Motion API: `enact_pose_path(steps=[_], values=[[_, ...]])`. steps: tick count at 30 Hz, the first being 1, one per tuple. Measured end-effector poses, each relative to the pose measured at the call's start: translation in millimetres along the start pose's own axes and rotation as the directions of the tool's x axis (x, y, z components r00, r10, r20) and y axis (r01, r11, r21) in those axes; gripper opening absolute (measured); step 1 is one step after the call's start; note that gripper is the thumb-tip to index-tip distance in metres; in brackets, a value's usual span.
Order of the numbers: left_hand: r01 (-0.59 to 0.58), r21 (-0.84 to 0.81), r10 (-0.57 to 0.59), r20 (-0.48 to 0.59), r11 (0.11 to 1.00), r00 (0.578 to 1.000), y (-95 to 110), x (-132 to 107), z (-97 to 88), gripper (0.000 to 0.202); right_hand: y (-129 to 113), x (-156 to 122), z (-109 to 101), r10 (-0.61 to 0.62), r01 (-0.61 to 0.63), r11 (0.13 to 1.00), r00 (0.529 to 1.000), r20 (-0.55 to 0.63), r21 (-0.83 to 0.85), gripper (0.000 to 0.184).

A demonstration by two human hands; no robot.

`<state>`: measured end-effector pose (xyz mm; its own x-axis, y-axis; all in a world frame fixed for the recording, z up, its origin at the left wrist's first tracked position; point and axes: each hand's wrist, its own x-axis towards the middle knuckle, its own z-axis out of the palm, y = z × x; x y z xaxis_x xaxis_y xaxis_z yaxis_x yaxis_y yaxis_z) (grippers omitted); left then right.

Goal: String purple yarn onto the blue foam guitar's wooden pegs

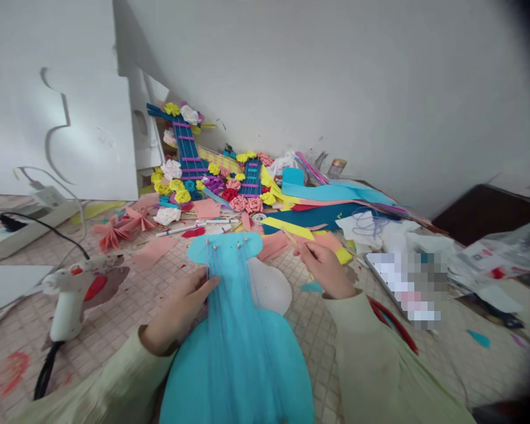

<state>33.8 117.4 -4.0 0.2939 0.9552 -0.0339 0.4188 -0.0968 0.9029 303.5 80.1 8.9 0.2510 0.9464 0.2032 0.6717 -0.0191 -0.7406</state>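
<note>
A turquoise guitar-shaped cutout [238, 359] stands in front of me, its wide body toward me and its head pointing away. Thin bluish strings [229, 294] run along its neck and over the body from several small light pegs in the head. My left hand [179, 309] grips the left edge of the neck, thumb on the front face. Right of the neck, my right hand [325, 271] pinches a thin wooden stick [288, 236] whose tip points up and left, apart from the guitar. A white rounded piece [270, 287] shows behind the neck.
On the left, a white hot glue gun [68, 306] stands near a power strip [30, 227]. Decorated paper guitars [188, 147] and crumpled paper flowers lie at the back. Paper strips [309, 219] spread behind my hands. To the right are a phone [404, 288] and red-handled scissors [395, 327].
</note>
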Motion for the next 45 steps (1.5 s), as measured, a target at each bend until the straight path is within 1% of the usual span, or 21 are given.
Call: enact_pose_path(steps=[2, 3, 5, 6, 7, 8, 10, 11, 12, 13, 15, 17, 21, 25, 28, 30, 33, 37, 41, 43, 45], values=[[-0.068, 0.257, 0.057, 0.049, 0.964, 0.997, -4, 4, -7.6, 0.036, -5, -2, 1, -0.042, 0.042, 0.999, 0.999, 0.019, 0.026, 0.045], [-0.069, 0.351, 0.060, 0.038, 0.934, 0.997, -4, 5, -12.0, 0.039, -8, -4, 1, -0.066, 0.064, 0.997, 0.997, 0.039, 0.041, 0.046], [-0.040, 0.452, 0.081, -0.071, 0.891, 0.994, -3, 4, -19.6, 0.041, -15, -8, 2, -0.121, 0.115, 0.991, 0.989, 0.090, 0.068, 0.045], [-0.050, 0.445, 0.120, -0.131, 0.894, 0.984, -2, 3, -21.9, 0.038, -19, -10, 2, -0.151, 0.142, 0.987, 0.981, 0.119, 0.081, 0.044], [-0.089, 0.403, 0.167, -0.162, 0.911, 0.973, 1, 2, -22.5, 0.034, -23, -12, 3, -0.179, 0.167, 0.982, 0.972, 0.150, 0.093, 0.043], [-0.150, 0.320, 0.211, -0.165, 0.935, 0.963, 3, 0, -21.5, 0.031, -26, -14, 4, -0.205, 0.189, 0.976, 0.961, 0.183, 0.105, 0.042], [-0.267, 0.061, 0.272, -0.102, 0.962, 0.957, 8, -5, -15.0, 0.034, -31, -18, 6, -0.256, 0.232, 0.965, 0.932, 0.255, 0.123, 0.038], [-0.294, -0.053, 0.291, -0.060, 0.954, 0.955, 10, -7, -10.5, 0.037, -33, -20, 8, -0.281, 0.254, 0.959, 0.914, 0.292, 0.128, 0.036], [-0.305, -0.124, 0.305, -0.026, 0.944, 0.952, 12, -9, -5.9, 0.035, -34, -22, 9, -0.305, 0.276, 0.952, 0.895, 0.326, 0.131, 0.035], [-0.309, -0.155, 0.311, -0.010, 0.938, 0.950, 13, -11, -1.6, 0.030, -35, -23, 11, -0.325, 0.297, 0.945, 0.876, 0.355, 0.134, 0.035], [-0.302, -0.153, 0.304, -0.011, 0.941, 0.953, 15, -13, 4.0, 0.025, -37, -24, 13, -0.346, 0.319, 0.938, 0.855, 0.387, 0.135, 0.035], [-0.282, -0.132, 0.281, -0.029, 0.950, 0.959, 16, -14, 5.5, 0.031, -37, -25, 14, -0.345, 0.316, 0.939, 0.850, 0.398, 0.140, 0.037], [-0.267, -0.123, 0.263, -0.043, 0.956, 0.964, 14, -14, 3.4, 0.032, -35, -26, 15, -0.321, 0.279, 0.947, 0.847, 0.424, 0.158, 0.036], [-0.277, -0.116, 0.274, -0.039, 0.954, 0.961, 13, -16, 3.0, 0.031, -32, -26, 17, -0.274, 0.227, 0.961, 0.851, 0.448, 0.157, 0.032], [-0.310, -0.107, 0.308, -0.035, 0.945, 0.951, 14, -18, 2.3, 0.028, -32, -25, 17, -0.278, 0.241, 0.960, 0.856, 0.436, 0.139, 0.033], [-0.328, -0.133, 0.332, 0.006, 0.935, 0.943, 16, -20, 1.7, 0.020, -34, -25, 16, -0.314, 0.275, 0.949, 0.832, 0.457, 0.151, 0.037], [-0.320, -0.202, 0.344, 0.102, 0.926, 0.933, 19, -22, 1.8, 0.019, -36, -25, 16, -0.380, 0.339, 0.925, 0.788, 0.484, 0.174, 0.038], [-0.236, -0.250, 0.279, 0.154, 0.939, 0.948, 21, -23, 4.2, 0.019, -36, -28, 16, -0.410, 0.395, 0.908, 0.781, 0.471, 0.137, 0.036], [-0.162, -0.318, 0.230, 0.192, 0.934, 0.954, 22, -24, 6.4, 0.020, -36, -28, 16, -0.493, 0.490, 0.865, 0.786, 0.374, 0.111, 0.027], [-0.153, -0.338, 0.230, 0.202, 0.929, 0.952, 22, -24, 6.9, 0.019, -37, -28, 15, -0.561, 0.576, 0.816, 0.768, 0.309, 0.050, 0.027], [-0.145, -0.346, 0.227, 0.209, 0.927, 0.951, 22, -24, 6.8, 0.019, -38, -27, 13, -0.627, 0.650, 0.760, 0.735, 0.259, -0.006, 0.029]])
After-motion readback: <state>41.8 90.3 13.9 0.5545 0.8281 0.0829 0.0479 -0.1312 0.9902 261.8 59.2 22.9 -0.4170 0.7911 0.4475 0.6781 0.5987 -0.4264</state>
